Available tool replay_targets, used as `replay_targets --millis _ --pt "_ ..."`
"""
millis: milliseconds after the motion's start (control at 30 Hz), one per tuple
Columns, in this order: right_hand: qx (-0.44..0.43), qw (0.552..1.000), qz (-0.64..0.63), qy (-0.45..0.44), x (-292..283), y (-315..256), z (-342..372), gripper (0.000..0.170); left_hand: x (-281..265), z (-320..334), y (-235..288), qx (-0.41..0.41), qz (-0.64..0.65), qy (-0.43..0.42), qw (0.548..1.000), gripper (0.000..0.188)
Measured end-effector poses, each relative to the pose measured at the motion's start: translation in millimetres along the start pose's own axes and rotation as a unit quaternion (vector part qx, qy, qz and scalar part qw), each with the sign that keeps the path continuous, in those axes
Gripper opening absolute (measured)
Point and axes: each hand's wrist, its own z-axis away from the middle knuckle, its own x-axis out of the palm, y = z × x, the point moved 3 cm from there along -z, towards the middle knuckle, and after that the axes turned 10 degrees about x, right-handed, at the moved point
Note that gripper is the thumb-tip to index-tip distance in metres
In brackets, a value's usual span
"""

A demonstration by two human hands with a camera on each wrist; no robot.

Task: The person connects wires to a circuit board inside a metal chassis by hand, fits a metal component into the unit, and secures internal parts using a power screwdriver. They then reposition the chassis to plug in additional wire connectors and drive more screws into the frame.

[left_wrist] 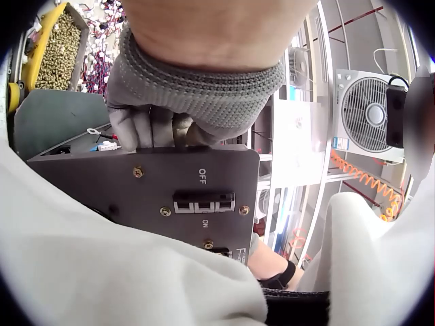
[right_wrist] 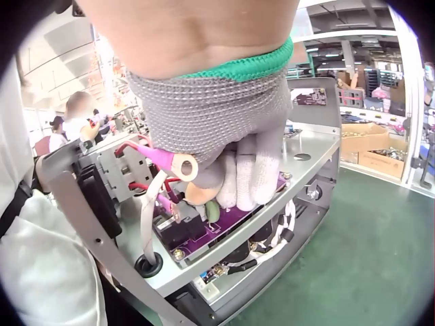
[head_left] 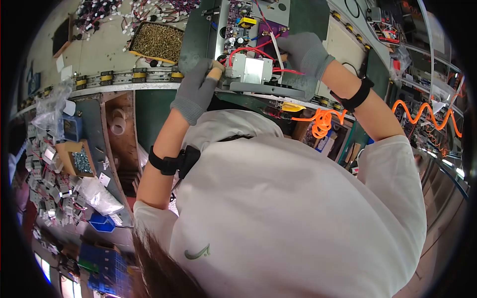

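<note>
An opened grey device chassis carries a purple circuit board [right_wrist: 216,227] and a white-sleeved cable [right_wrist: 148,217]. My gloved left hand [head_left: 196,92] [left_wrist: 187,102] grips the upper edge of the chassis's grey switch panel [left_wrist: 149,197], fingers bent over behind it. The gloved right hand [head_left: 305,52] [right_wrist: 217,129] reaches down into the chassis, fingertips at the purple board beside a green component [right_wrist: 213,210]; whether they pinch anything is hidden. Next to that hand, a ring lug [right_wrist: 184,167] with a pink sleeve points outward. Red wires [head_left: 251,49] run near a breaker block [head_left: 253,69].
Brass parts fill a yellow-edged tray [head_left: 156,42] left of the chassis, near loose wire bundles [head_left: 99,15]. A roller rail [head_left: 107,78] borders the bench's front. An orange coiled hose [head_left: 322,123] hangs at the edge, and a box of screws [head_left: 79,159] stands lower left.
</note>
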Motion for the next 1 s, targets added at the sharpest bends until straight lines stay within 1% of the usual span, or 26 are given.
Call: replay_targets --millis 67,133,167,233,267,333,367,400,433,467,500,533,600,633,667,700,733,767,800,833,867,900,933,1000 --pt "0.006 1.0 0.013 0.002 4 -1 1 0.025 0 -1 -1 0.0 -0.009 0.001 1.0 0.02" --pt "-0.007 0.995 -0.036 0.088 4 0 4 0.017 1 -2 -3 0.015 -0.007 -0.005 1.0 0.02" --pt "-0.004 0.996 -0.036 0.088 4 1 4 0.017 1 -2 -5 0.016 -0.006 -0.007 1.0 0.02" --pt "0.06 0.99 -0.127 0.0 6 8 0 0.019 0 -4 -5 0.034 -0.005 -0.001 0.999 0.02" --pt "0.065 0.989 -0.129 0.005 9 10 2 0.019 1 -4 -3 0.039 -0.008 -0.005 0.999 0.02" --pt "0.064 0.959 -0.274 0.021 13 17 7 0.017 0 -2 2 0.02 -0.004 -0.011 1.0 0.019" --pt "0.112 0.94 -0.322 -0.014 9 14 13 0.018 -1 -2 4 0.007 -0.03 -0.02 0.999 0.019" --pt "0.119 0.938 -0.326 -0.002 11 13 14 0.018 -1 -3 0 0.017 -0.038 -0.026 0.999 0.019" --pt "0.089 0.951 -0.293 0.054 16 11 16 0.017 -1 -4 -11 0.028 -0.037 -0.016 0.999 0.019" --pt "0.062 0.958 -0.256 0.108 13 7 20 0.016 -2 -6 -11 0.039 -0.036 -0.008 0.999 0.02" --pt "0.091 0.966 -0.236 0.06 10 8 20 0.015 -3 -5 -5 0.089 -0.083 -0.039 0.992 0.02" --pt "0.104 0.962 -0.243 0.065 8 12 22 0.015 -1 -4 0 0.096 -0.088 -0.053 0.99 0.02" --pt "0.071 0.936 -0.343 0.016 9 23 19 0.019 -2 -5 4 0.007 0.01 -0.012 1.0 0.02" --pt "0.066 0.914 -0.401 -0.002 10 33 18 0.026 -5 -7 -1 0.029 -0.052 -0.011 0.998 0.02" --pt "0.078 0.908 -0.411 0.011 -3 34 26 0.026 -3 -10 11 0.0 -0.04 0.012 0.999 0.019" --pt "0.12 0.911 -0.392 0.043 -19 36 37 0.025 -1 -15 31 0.072 -0.138 0.039 0.987 0.02" --pt "0.163 0.91 -0.374 0.071 -29 36 49 0.023 1 -22 54 0.145 -0.231 0.065 0.96 0.022" --pt "0.17 0.912 -0.349 0.132 -28 36 59 0.025 4 -32 74 0.21 -0.293 0.051 0.931 0.023" --pt "0.185 0.905 -0.357 0.14 -24 34 69 0.025 9 -45 91 0.222 -0.297 0.034 0.928 0.023" --pt "0.192 0.888 -0.376 0.182 -21 31 81 0.024 21 -57 109 0.296 -0.355 -0.022 0.886 0.023" --pt "0.198 0.87 -0.393 0.224 -18 27 92 0.022 35 -67 119 0.367 -0.407 -0.077 0.833 0.024" --pt "0.207 0.85 -0.432 0.217 -13 25 101 0.021 49 -81 121 0.375 -0.384 -0.099 0.838 0.017" --pt "0.219 0.843 -0.439 0.223 -8 22 110 0.021 59 -95 120 0.383 -0.386 -0.113 0.832 0.017" --pt "0.255 0.803 -0.469 0.265 3 17 127 0.021 83 -118 109 0.352 -0.431 -0.24 0.795 0.014"
